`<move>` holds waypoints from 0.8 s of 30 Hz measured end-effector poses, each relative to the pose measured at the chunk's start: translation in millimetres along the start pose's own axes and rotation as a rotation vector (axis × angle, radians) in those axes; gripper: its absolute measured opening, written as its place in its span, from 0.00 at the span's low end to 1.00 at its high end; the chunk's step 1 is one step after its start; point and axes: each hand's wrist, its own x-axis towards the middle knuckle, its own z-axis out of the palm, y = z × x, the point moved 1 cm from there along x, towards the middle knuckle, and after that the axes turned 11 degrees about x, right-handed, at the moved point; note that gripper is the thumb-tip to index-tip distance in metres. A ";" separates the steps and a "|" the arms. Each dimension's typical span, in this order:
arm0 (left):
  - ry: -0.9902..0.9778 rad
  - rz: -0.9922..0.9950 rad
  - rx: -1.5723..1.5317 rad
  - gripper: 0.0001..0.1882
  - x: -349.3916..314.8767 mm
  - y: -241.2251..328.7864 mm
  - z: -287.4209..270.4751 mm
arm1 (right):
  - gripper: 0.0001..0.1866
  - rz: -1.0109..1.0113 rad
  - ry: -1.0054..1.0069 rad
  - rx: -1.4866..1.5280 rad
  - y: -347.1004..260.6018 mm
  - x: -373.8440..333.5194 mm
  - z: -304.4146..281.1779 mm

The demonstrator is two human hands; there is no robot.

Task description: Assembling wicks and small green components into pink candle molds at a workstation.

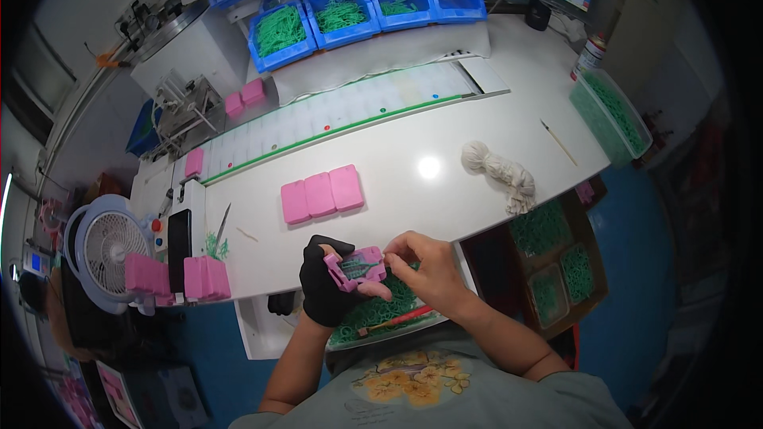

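My left hand (322, 290), in a black glove with bare fingertips showing, grips an opened pink rubber mould (335, 270) just past the table's front edge. Inside the mould lies a dark green branched piece (358, 268). At the mould's right side my right hand (429, 268) is bare, its thumb and forefinger pinched together. Whatever sits between those fingertips is too small to make out. Below both hands, an open drawer holds many green ring-shaped pieces (397, 299), with a red-handled brush (405, 320) lying across them.
Three closed pink moulds (321, 195) lie in a row on the white table (413, 191). More pink moulds (205, 278) stand by a fan (107, 250) at left. Blue bins (342, 16) line the back. A cloth bundle (499, 175) and thin brush (559, 143) lie right.
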 end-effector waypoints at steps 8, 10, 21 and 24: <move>-0.031 -0.089 -0.035 0.48 -4.9 -10.4 -5.6 | 0.07 -0.223 -0.036 -0.192 -13.1 -1.9 -15.1; -0.038 -0.120 -0.076 0.48 -5.7 -10.9 -2.8 | 0.07 -0.176 -0.073 -0.204 -21.0 2.8 -14.2; -0.018 -0.110 -0.154 0.49 -4.8 -9.8 -2.1 | 0.08 -0.093 -0.140 -0.410 -6.1 -0.7 -11.8; -0.018 -0.100 -0.135 0.49 -0.8 -10.1 -6.7 | 0.13 -0.261 -0.407 -0.317 -19.9 -5.9 -23.5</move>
